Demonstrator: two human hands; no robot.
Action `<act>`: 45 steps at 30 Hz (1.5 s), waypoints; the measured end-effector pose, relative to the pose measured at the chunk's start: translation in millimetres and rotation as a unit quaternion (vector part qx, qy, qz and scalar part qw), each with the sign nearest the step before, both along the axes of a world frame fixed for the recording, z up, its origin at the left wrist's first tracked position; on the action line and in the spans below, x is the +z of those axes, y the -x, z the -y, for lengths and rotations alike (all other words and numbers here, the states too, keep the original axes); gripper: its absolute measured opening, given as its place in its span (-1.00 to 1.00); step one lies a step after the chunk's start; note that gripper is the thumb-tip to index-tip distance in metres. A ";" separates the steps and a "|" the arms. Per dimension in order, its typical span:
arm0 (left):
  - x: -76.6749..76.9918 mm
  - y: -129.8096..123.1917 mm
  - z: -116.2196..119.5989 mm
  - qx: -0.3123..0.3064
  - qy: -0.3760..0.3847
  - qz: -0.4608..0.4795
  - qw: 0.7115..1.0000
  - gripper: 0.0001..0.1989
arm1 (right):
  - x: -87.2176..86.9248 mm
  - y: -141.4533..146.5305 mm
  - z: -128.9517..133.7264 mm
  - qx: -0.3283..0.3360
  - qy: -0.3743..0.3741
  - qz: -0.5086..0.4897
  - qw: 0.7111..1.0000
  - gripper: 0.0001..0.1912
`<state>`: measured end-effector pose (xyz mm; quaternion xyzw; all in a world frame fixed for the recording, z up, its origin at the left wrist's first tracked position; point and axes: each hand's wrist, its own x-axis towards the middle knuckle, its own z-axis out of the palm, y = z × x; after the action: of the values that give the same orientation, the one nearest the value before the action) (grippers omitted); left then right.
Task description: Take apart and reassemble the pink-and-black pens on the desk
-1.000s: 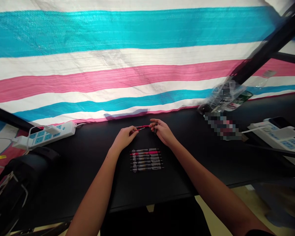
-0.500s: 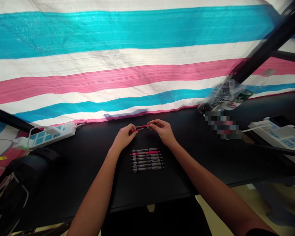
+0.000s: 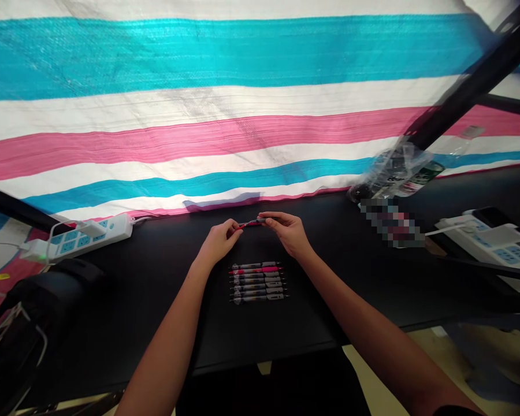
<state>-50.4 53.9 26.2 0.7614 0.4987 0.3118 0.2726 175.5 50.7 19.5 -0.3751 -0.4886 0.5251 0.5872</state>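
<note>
Between my left hand (image 3: 219, 242) and my right hand (image 3: 286, 234), a slim pink-and-dark pen (image 3: 250, 223) is held level just above the black table (image 3: 112, 329). Fingertips of both hands pinch it, the left at one end and the right at the other, so its ends are hidden. Directly below my hands, several retractable pens (image 3: 258, 282) lie side by side in a tidy row, and one of them has a bright pink barrel. Neither hand touches that row.
A white power strip (image 3: 89, 237) lies at the table's far left edge, and another (image 3: 485, 242) sits at the right. A crumpled plastic bag with a bottle (image 3: 394, 173) stands far right, beside a pixelated patch (image 3: 392, 222). A black bag (image 3: 26, 329) sits lower left, before a striped tarp (image 3: 199, 115).
My hands have drawn closer together around the pen, and less of its pink barrel shows between them. The row of pens on the table has not moved.
</note>
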 end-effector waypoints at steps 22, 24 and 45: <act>1.7 -1.2 2.3 -0.028 -0.013 -0.066 0.997 -0.84 | -13.1 4.1 -1.4 0.078 0.037 0.122 0.989 -0.68; 0.0 -0.7 1.6 -0.013 -0.009 -0.078 0.997 -0.84 | -13.8 4.0 -0.8 0.074 0.006 0.193 0.978 -0.70; -0.2 0.1 0.5 -0.004 -0.058 -0.116 0.992 -0.89 | -9.1 -3.5 -0.2 0.099 -0.100 0.390 0.910 -0.71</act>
<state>-50.5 53.4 26.0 0.8088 0.5051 0.2486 0.1700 179.0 51.0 10.5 -0.4390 -0.7634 0.3403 0.3297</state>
